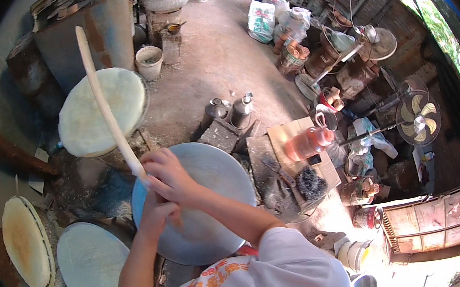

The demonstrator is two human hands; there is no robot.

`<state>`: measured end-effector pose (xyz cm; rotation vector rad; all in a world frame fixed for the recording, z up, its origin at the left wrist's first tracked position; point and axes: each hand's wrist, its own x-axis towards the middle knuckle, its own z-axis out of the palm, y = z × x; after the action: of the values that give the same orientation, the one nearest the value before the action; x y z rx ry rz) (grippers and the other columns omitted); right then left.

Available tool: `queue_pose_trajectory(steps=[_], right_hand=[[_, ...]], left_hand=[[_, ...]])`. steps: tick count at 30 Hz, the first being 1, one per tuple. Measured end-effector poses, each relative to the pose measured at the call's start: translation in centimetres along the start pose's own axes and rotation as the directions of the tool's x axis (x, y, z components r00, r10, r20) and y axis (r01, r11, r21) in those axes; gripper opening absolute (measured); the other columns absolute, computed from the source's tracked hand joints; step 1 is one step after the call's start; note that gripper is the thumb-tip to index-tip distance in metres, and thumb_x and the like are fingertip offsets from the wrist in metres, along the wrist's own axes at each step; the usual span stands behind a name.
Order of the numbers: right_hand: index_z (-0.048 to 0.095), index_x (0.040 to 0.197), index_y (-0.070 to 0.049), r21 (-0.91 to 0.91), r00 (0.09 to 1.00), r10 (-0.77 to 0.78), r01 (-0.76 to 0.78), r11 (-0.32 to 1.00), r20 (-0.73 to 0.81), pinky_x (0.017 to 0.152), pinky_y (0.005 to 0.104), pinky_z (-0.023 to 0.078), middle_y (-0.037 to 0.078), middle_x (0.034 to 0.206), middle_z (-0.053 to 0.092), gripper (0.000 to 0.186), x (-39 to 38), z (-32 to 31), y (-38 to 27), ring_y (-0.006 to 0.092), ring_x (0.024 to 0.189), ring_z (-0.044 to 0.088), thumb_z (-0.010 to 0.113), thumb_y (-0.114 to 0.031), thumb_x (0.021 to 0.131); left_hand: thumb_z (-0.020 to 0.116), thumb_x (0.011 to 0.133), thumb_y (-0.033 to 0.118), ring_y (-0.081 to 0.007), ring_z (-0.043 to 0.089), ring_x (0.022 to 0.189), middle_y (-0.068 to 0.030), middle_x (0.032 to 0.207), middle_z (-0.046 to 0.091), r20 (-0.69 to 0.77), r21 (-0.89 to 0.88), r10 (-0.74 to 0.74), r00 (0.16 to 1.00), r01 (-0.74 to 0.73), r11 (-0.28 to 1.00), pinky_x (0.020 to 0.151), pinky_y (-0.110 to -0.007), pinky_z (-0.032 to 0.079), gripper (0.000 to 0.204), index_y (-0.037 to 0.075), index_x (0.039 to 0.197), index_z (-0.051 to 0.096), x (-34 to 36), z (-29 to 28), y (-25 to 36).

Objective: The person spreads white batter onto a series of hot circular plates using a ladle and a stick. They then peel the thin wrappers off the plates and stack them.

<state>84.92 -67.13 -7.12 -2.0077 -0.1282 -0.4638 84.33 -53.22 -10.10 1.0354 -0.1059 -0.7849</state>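
A long, pale, slightly curved wooden stick (pixel 101 101) slants from the upper left down into my two hands. My right hand (pixel 171 175) is closed round its lower part. Just below, my left hand (pixel 159 207) is closed on the same stick, partly hidden by the right. Both hands are over a wide, round grey metal pan (pixel 216 173). Whether the stick's lower end touches the pan is hidden by my hands. Beyond the pan, the stick passes above a big round disc with a whitish top (pixel 83 123).
A browned disc (pixel 26 243) and a pale round one (pixel 91 267) stand at left. Two metal flasks (pixel 242 111) are ahead. At right are a reddish plastic jar (pixel 306 143), a black scrubber (pixel 310 184) and a fan (pixel 419 119). A white bucket (pixel 150 62) stands farther off.
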Motion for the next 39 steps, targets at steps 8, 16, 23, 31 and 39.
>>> queue_pose_trajectory(steps=[8, 16, 23, 31, 39], right_hand=[[0.065, 0.109, -0.006, -0.783, 0.693, 0.607, -0.596, 0.178, -0.39, 0.078, 0.0435, 0.052, 0.018, 0.105, 0.064, 0.044, -22.5, -22.1, 21.1, 0.0339, 0.094, 0.063, 0.071, -0.033, 0.074], [0.062, 0.113, -0.002, -0.618, 0.888, 0.343, -0.459, 0.638, -0.306, 0.084, 0.0363, 0.05, 0.014, 0.11, 0.065, 0.045, -24.4, -22.7, 18.2, 0.025, 0.098, 0.063, 0.074, -0.009, 0.071], [0.06, 0.116, 0.0, -0.006, 0.924, 0.222, -0.232, 0.973, 0.311, 0.085, 0.0375, 0.05, 0.015, 0.109, 0.065, 0.042, -17.9, -6.4, -1.2, 0.0226, 0.096, 0.063, 0.07, -0.001, 0.075], [0.07, 0.096, -0.016, 0.371, 0.343, -0.657, 0.611, 0.699, 0.672, 0.064, 0.0389, 0.051, 0.009, 0.077, 0.064, 0.024, -19.5, 28.4, -17.9, 0.0296, 0.073, 0.063, 0.073, -0.021, 0.073], [0.071, 0.097, -0.021, 0.475, 0.041, -0.68, 0.685, 0.553, 0.732, 0.062, 0.0371, 0.051, 0.007, 0.073, 0.062, 0.025, -16.6, 39.5, -23.1, 0.0264, 0.067, 0.063, 0.073, -0.024, 0.072]], left_hand=[[0.055, 0.095, 0.029, -0.0028, 0.029, 0.039, 0.0067, 0.053, 0.035, -0.097, -0.175, -0.007, 0.995, -0.01, 0.984, 0.036, -0.02, 0.022, 0.031, 0.008, 0.118, 0.057, -6.2, 6.6, -4.8], [0.053, 0.096, 0.025, -0.0017, 0.028, 0.048, 0.0086, 0.062, 0.034, -0.426, -0.168, 0.136, 0.894, -0.225, 0.96, 0.042, -0.019, 0.022, 0.032, 0.011, 0.125, 0.053, -14.8, 11.2, -5.2], [0.055, 0.094, 0.019, -0.0013, 0.032, 0.051, 0.0078, 0.065, 0.038, -0.919, 0.143, 0.276, 0.281, -0.416, 0.898, 0.045, -0.017, 0.027, 0.025, 0.007, 0.116, 0.059, -32.8, 4.6, -8.4], [0.053, 0.092, 0.007, -0.0013, 0.03, 0.046, 0.0074, 0.063, 0.038, -0.972, 0.233, 0.189, -0.141, -0.697, 0.678, 0.04, -0.018, 0.023, 0.02, 0.004, 0.111, 0.058, -54.5, -2.1, -11.1], [0.05, 0.092, 0.008, -0.002, 0.029, 0.044, 0.0067, 0.059, 0.035, -0.916, 0.364, 0.09, -0.391, -0.719, 0.592, 0.04, -0.019, 0.023, 0.015, 0.005, 0.105, 0.058, -63.2, -5.9, -11.6]])
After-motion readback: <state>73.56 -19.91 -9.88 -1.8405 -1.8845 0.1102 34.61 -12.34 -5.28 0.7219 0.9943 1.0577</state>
